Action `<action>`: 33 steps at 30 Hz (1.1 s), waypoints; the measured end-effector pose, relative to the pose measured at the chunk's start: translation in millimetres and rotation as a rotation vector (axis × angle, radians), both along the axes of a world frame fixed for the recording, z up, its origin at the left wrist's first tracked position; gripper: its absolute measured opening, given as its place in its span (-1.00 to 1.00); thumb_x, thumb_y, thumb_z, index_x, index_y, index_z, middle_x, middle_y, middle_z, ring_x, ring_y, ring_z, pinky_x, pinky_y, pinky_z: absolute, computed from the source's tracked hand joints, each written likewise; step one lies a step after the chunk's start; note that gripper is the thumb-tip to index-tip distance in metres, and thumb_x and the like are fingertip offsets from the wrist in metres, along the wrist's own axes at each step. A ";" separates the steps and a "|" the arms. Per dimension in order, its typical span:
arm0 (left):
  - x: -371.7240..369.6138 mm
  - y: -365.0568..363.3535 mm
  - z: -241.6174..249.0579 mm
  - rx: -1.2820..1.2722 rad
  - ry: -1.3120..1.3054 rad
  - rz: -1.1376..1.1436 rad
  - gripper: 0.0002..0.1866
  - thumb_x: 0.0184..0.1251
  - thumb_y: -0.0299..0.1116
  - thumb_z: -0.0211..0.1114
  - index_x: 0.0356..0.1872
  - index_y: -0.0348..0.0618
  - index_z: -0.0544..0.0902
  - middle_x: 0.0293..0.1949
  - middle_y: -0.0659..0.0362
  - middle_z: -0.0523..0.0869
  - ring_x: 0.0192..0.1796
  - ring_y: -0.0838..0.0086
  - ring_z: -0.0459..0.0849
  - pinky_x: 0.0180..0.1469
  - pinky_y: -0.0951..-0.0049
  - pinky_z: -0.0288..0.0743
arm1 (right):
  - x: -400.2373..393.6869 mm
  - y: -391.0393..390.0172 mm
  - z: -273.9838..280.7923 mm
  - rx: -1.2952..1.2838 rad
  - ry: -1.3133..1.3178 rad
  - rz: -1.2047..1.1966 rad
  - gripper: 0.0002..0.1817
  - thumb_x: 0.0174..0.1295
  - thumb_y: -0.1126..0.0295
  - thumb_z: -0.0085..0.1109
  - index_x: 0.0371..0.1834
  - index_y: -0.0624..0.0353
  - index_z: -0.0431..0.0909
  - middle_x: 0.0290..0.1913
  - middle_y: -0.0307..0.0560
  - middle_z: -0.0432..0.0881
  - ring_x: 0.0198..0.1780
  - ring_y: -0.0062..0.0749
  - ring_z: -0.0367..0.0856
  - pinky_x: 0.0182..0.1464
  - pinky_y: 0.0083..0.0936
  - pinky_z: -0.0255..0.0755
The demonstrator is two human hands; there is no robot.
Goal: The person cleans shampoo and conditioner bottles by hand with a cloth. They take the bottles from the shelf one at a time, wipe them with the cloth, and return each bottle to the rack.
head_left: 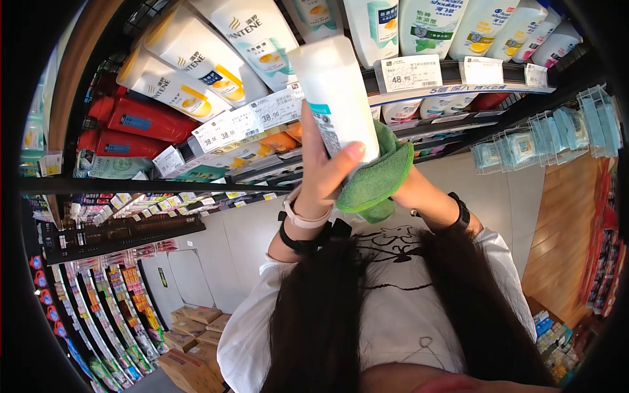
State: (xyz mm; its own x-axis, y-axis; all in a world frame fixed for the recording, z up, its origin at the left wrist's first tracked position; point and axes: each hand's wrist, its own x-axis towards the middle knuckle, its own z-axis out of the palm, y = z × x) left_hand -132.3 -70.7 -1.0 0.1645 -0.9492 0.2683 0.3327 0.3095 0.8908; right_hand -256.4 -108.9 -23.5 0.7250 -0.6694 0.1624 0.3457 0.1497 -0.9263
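My left hand [322,171] is closed round the lower part of a white shampoo bottle [342,88], with the thumb across its front. The bottle is tilted, its far end toward the shelf, and shows a teal band and small print on its side. A green cloth [380,180] lies against the bottle's near end and right side. Behind the cloth is my right hand [413,191], gripping it; the cloth hides most of the fingers. Just beyond the bottle, white Pantene bottles [252,42] stand on the shelf.
Price tags [411,73] line the shelf edge [458,92], close to the held bottle. Red bottles [154,120] are at the left of the shelf. Wire hooks with blue packs [534,144] jut out at the right. Cardboard boxes [190,360] are stacked on the floor at lower left.
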 end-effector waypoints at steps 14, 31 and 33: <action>-1.1 35.5 56.3 -0.388 -0.603 0.630 -0.14 -0.28 -0.41 0.47 0.08 -0.43 0.15 -0.16 -0.15 0.51 -0.15 0.09 0.59 -0.10 0.15 0.50 | -2.0 -6.9 30.4 -0.884 0.173 -0.486 -0.47 -0.22 0.27 0.39 -0.13 0.21 0.44 -0.22 -0.07 0.49 -0.17 -0.22 0.47 -0.18 -0.38 0.35; 44.5 -53.9 144.2 -0.385 -0.849 0.286 -0.29 -0.38 -0.57 0.49 -0.01 -0.36 0.41 -0.20 0.04 0.61 -0.16 0.42 0.61 -0.09 0.50 0.50 | -88.9 -34.7 -21.5 -0.837 0.025 -0.934 -0.38 0.05 0.47 0.19 0.20 0.25 0.17 0.15 -0.10 0.28 0.10 -0.41 0.29 0.09 -0.40 0.28; 47.5 -56.5 140.5 -0.370 -0.864 0.258 -0.30 -0.39 -0.60 0.49 -0.02 -0.34 0.44 -0.18 0.08 0.61 -0.15 0.45 0.60 -0.08 0.52 0.49 | -91.1 -33.2 -26.8 -0.773 -0.020 -0.870 -0.38 0.08 0.45 0.17 0.22 0.24 0.15 0.16 -0.09 0.27 0.11 -0.39 0.30 0.09 -0.42 0.28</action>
State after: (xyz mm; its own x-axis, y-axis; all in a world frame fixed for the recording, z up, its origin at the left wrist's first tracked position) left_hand -84.8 -127.2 139.5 -0.0382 -0.7433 0.6679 -0.5071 0.5903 0.6280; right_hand -347.5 -142.0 -50.3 0.0618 -0.6574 0.7510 0.0693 -0.7478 -0.6603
